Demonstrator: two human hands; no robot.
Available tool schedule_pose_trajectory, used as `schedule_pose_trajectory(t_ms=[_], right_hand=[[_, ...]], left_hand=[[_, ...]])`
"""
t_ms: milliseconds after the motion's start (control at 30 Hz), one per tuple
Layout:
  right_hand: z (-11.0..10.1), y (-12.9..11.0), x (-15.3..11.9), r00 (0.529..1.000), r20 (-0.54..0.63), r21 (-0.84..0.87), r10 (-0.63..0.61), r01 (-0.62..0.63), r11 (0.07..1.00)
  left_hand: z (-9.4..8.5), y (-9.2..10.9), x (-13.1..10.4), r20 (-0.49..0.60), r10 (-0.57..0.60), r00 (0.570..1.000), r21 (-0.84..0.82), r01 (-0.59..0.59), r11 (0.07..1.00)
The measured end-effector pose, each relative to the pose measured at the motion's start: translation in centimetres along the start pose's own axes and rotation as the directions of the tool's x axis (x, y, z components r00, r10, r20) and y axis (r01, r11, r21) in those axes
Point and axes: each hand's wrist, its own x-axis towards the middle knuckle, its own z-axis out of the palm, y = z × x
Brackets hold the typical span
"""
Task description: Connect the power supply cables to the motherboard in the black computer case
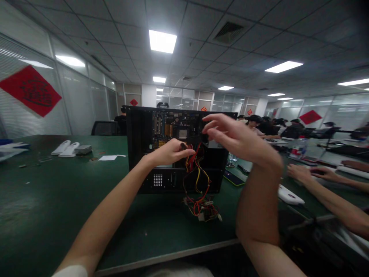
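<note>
A black open-sided computer case (pixel 178 182) stands upright on the green table in front of me. Inside it are a motherboard (pixel 164 125) with a pale square chip cooler area and a silver power supply (pixel 215 145) on the right. My left hand (pixel 171 152) is closed around the power cables (pixel 190 163) at the middle of the case, a dark end showing by the thumb. Bent and spread, the fingers of my right hand (pixel 227 136) hover at the case's upper right, before the power supply; I see nothing held in them. A loose connector bundle (pixel 203 209) hangs down onto the table.
White slipper-like objects (pixel 65 148), a grey box (pixel 83 149) and white paper (pixel 107 158) lie on the table (pixel 57 204) at left. Another person's hands (pixel 301 173) rest at right, near a white object (pixel 290 194) and a bottle (pixel 302 146).
</note>
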Motion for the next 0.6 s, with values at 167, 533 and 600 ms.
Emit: schedule_pose_trajectory(t_ms=[167, 533, 600], right_hand=[[4.4, 2.5, 4.1, 0.983, 0.164, 0.205, -0.077, 0.042, 0.978], [4.9, 1.4, 3.7, 0.979, 0.167, 0.319, -0.119, 0.061, 0.946], [5.0, 1.4, 3.8, 0.976, 0.172, 0.315, -0.136, 0.077, 0.946]], left_hand=[[-1.3, -0.5, -0.5, -0.037, -0.038, 0.999, 0.062, 0.04, 0.997], [-3.5, 1.1, -2.4, 0.005, -0.147, 0.989, 0.175, 0.144, 0.974], [-3.4, 1.3, -2.4, 0.022, -0.15, 0.988, 0.205, 0.143, 0.968]])
